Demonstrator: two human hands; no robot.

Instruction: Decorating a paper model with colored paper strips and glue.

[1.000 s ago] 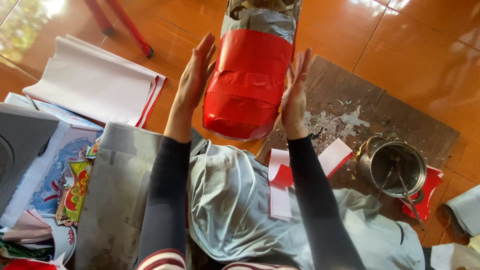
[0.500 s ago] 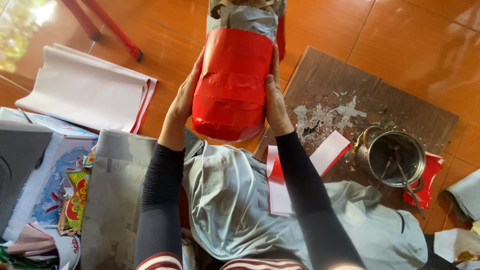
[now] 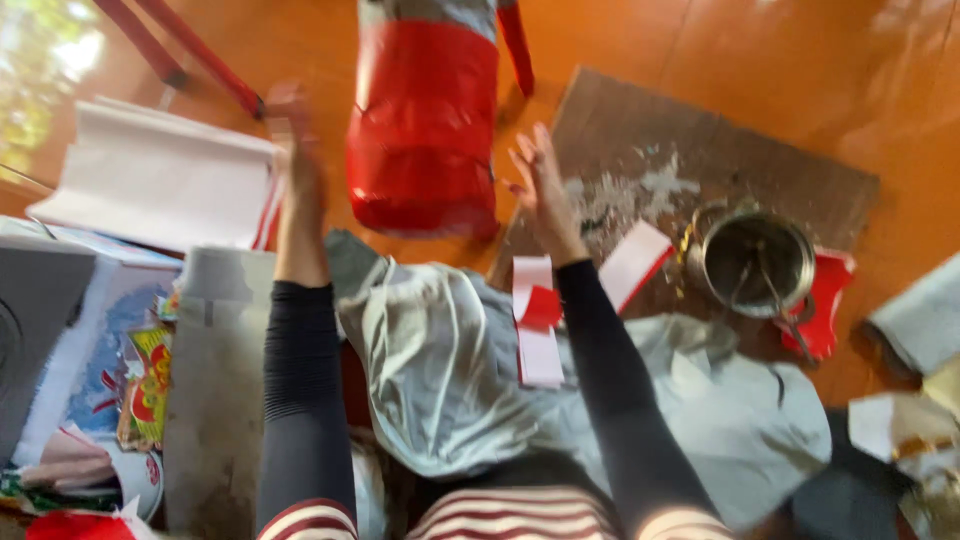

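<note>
A tall cylinder wrapped in red paper (image 3: 425,130) with a grey upper band stands on the orange floor in front of me. My left hand (image 3: 292,125) is blurred, off to the cylinder's left near a stack of white sheets, and apart from it. My right hand (image 3: 540,180) hovers to the cylinder's right with fingers spread, holding nothing. Both arms wear black sleeves. A grey cloth (image 3: 440,360) lies across my lap with red-and-white paper strips (image 3: 538,320) on it.
A stack of white sheets with red edges (image 3: 160,180) lies at the left. A brown board (image 3: 700,150) smeared with white paste holds a metal pot (image 3: 758,262) with a stick in it. Printed coloured papers (image 3: 110,380) lie at the lower left. Red chair legs (image 3: 190,60) stand behind.
Both hands were pressed on the sides of the red cylinder; they have now come off it, the left swinging out to the left, the right drawing back to the right.
</note>
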